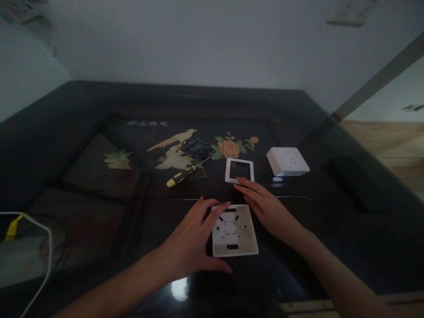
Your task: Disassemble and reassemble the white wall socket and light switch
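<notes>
A white square wall-socket mounting box point(248, 236) lies on the dark table, open side up, with slots and screw holes in its floor. My left hand point(195, 238) grips its left side, fingers at the far edge and thumb by the near edge. My right hand point(265, 203) is stretched out beyond the box's right side. Its fingertips touch the near edge of a white square frame point(228, 170); the fingers are extended and wrapped round nothing. Behind the frame's left side rest a black socket insert point(196, 148) and a yellow-and-black screwdriver point(181, 176).
A white box with a socket face point(288, 161) stands to the right. Small screws point(202, 175) lie near the screwdriver tip. A white cable point(49, 251) with a yellow tag hangs at left. Walls border the table point(115, 99) at the back and left; a socket strip point(356, 12) is on the wall.
</notes>
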### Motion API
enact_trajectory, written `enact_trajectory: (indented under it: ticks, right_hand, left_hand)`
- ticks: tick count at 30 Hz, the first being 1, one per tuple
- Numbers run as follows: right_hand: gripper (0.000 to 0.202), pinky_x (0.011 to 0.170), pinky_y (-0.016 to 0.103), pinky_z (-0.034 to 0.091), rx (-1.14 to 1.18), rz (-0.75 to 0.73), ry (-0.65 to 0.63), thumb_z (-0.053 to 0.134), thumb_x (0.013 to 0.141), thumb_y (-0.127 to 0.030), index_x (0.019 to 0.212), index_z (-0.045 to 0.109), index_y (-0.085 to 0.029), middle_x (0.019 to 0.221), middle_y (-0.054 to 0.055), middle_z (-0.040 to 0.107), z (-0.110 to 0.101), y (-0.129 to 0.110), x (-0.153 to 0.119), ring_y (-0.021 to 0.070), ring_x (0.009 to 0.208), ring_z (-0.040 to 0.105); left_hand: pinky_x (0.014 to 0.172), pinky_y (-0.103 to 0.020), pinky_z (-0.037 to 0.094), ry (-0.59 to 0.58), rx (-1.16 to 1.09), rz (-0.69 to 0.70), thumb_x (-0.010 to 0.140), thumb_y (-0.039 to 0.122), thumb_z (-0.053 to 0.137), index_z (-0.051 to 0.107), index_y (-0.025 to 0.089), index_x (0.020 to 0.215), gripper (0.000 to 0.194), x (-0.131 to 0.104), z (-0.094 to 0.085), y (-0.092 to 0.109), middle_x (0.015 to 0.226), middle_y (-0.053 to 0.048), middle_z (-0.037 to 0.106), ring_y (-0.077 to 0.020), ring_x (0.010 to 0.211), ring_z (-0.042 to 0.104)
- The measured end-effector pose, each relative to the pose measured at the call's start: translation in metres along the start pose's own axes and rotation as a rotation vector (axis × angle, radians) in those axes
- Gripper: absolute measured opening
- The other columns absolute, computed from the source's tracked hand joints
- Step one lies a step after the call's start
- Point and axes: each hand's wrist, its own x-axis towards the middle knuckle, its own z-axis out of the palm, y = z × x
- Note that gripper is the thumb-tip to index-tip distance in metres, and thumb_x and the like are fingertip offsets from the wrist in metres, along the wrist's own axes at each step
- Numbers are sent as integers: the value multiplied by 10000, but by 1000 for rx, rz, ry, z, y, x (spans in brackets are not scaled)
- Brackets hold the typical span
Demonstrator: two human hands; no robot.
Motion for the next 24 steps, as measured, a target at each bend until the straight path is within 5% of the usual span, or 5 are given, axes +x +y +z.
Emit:
enact_trajectory:
  ticks: [2, 6, 10, 17, 24]
  right_hand:
    - [354, 1034, 526, 524, 43, 36, 27, 435, 986, -246, 1287, 622, -245, 1326, 116, 638, -7, -6, -3, 263, 1221, 615]
    - [242, 854, 437, 607, 150, 64, 24, 523, 961, -272, 1146, 677, -246, 1093, 88, 707, -12, -14, -4, 236, 984, 704]
    - [174, 784, 358, 597, 239, 52, -6, 542, 940, -207, 1001, 703, -232, 949, 55, 724, -5, -16, -3, 197, 889, 707]
    - [177, 773, 343, 574, 291, 68, 11, 537, 936, -195, 976, 710, -201, 933, 61, 733, -2, -18, -3, 187, 872, 698]
    - [205, 828, 378, 572, 293, 97, 33, 530, 966, -261, 1089, 689, -219, 1097, 74, 731, -23, -5, 43, 201, 980, 694]
  left_hand:
    - [1112, -672, 352, 13, -36, -16, 609, 612, 839, 265, 277, 1525, 1132, -1, -2, 0, 1510, -165, 373, -449, 1412, 338]
    - [1156, -588, 346, 140, -110, -55, 884, 361, 646, 403, 275, 1435, 608, 2, -8, -1, 1421, -104, 524, -315, 1365, 455]
    - [1049, -466, 479, 219, -160, -33, 957, 222, 486, 580, 216, 1229, 288, 8, -12, -3, 1218, -81, 654, -236, 1176, 601]
    - [984, -416, 495, 270, -200, 17, 944, 193, 512, 638, 206, 1181, 268, 10, -14, -3, 1169, -78, 660, -217, 1112, 614]
    - [1097, -411, 404, 589, -732, -172, 836, 189, 675, 722, 216, 1051, 222, 41, -65, -33, 1165, -48, 684, -242, 1185, 582]
